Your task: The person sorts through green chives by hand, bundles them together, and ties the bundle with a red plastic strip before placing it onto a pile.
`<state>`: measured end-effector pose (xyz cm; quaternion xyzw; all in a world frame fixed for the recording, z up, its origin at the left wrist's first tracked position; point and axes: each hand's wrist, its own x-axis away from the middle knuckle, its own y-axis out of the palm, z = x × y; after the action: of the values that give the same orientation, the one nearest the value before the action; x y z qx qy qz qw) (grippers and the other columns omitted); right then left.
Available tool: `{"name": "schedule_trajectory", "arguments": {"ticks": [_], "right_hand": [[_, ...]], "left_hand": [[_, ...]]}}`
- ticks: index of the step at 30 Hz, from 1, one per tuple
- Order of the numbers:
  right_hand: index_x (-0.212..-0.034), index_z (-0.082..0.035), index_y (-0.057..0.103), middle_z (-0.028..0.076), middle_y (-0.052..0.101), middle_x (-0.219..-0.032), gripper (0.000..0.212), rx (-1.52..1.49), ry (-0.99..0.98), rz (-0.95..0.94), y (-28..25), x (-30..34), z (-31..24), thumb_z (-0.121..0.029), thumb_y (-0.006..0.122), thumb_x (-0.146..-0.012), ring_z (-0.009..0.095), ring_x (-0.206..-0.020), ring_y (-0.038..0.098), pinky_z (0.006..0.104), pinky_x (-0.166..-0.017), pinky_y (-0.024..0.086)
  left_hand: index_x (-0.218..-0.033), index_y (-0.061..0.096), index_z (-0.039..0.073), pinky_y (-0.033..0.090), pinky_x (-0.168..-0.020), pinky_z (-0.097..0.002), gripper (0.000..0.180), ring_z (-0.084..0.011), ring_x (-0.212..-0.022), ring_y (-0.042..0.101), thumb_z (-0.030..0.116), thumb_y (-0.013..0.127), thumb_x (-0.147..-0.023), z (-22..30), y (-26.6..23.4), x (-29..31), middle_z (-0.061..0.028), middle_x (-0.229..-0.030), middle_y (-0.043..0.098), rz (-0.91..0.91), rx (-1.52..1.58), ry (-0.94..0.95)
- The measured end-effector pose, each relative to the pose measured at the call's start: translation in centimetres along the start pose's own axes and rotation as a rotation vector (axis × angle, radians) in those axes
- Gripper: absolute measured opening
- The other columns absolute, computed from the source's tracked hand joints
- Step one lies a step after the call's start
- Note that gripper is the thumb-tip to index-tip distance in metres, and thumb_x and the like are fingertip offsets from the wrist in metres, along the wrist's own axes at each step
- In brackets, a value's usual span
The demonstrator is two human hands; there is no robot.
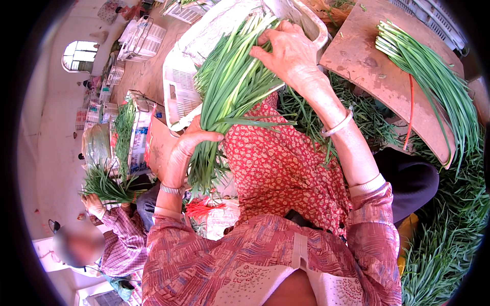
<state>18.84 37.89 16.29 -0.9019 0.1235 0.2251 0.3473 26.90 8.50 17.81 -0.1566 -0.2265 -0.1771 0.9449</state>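
Note:
A thick bunch of garlic chives (229, 86) slants across the view in front of my chest, pale stem ends at the top and green leaf tips hanging lower left. My left hand (191, 140) is closed around its leafy part, the thumb lying across the leaves. Up at the stem end, my right hand (291, 53) is bent over the bunch with thumb and fingers pinching some stalks; its fingertips are partly hidden. Behind the bunch stands a white plastic crate (178, 76) with a pale liner. A few loose leaves stick out to the right of the bunch.
On the right, a brown board (357, 56) carries another bunch of chives (434, 81) and a red tie (411, 112). Loose chives (444, 229) are heaped below it. Red ties (201, 208) lie by my left forearm. At left, a co-worker's hand (94, 205) touches chives near stacked crates (140, 137).

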Motion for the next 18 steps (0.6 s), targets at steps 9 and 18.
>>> {"name": "schedule_trajectory", "arguments": {"ticks": [9, 18], "right_hand": [[-0.089, -0.01, 0.068, 0.01, 0.064, -0.088, 0.018, 0.207, -0.124, 0.248, 0.5, -1.9, 1.9, -0.025, 0.068, -0.081, 0.031, -0.075, 0.067, 0.0459, -0.064, 0.053], [-0.099, -0.01, 0.066, 0.008, 0.071, -0.081, 0.025, 0.116, 0.053, 0.446, -15.3, -2.5, 12.0, -0.034, 0.062, -0.093, 0.024, -0.068, 0.07, 0.037, -0.062, 0.055]], "left_hand": [[-0.126, 0.057, 0.001, 0.05, -0.085, -0.0291, 0.06, -0.0147, -0.094, 0.064, -0.003, 0.075, -0.068, -0.4, -0.3, 0.0, -0.0055, -0.105, 0.069, -0.021, 0.013, -0.037], [-0.124, 0.053, -0.001, 0.055, -0.073, -0.0368, 0.058, -0.0251, -0.081, 0.067, 0.003, 0.073, -0.07, -2.1, -0.8, -1.4, -0.0141, -0.098, 0.068, 0.021, 0.021, 0.077]]}}
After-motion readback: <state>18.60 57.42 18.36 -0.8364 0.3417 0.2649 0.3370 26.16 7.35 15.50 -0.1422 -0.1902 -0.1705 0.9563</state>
